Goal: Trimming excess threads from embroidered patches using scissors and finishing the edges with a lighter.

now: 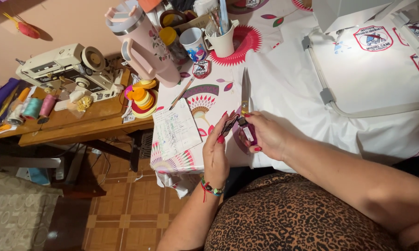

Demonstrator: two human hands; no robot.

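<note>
My right hand (pixel 264 135) grips a pair of scissors (pixel 245 100) by purple handles, with the blades pointing away from me. My left hand (pixel 215 151) pinches a small embroidered patch (pixel 228 124) right at the base of the blades. Both hands hover over the near edge of a table covered by a white cloth with a fan pattern (pixel 209 100). White fabric (pixel 293 88) printed with red-edged badges lies to the right, under my right forearm.
A handwritten paper sheet (pixel 174 129) lies left of my hands. Behind it stand a pink tumbler (pixel 142 42), mugs (pixel 194 44), a loose patch (pixel 201 68) and a pencil (pixel 181 94). A sewing machine (pixel 68 72) and thread spools (pixel 33 108) sit on a wooden table at left.
</note>
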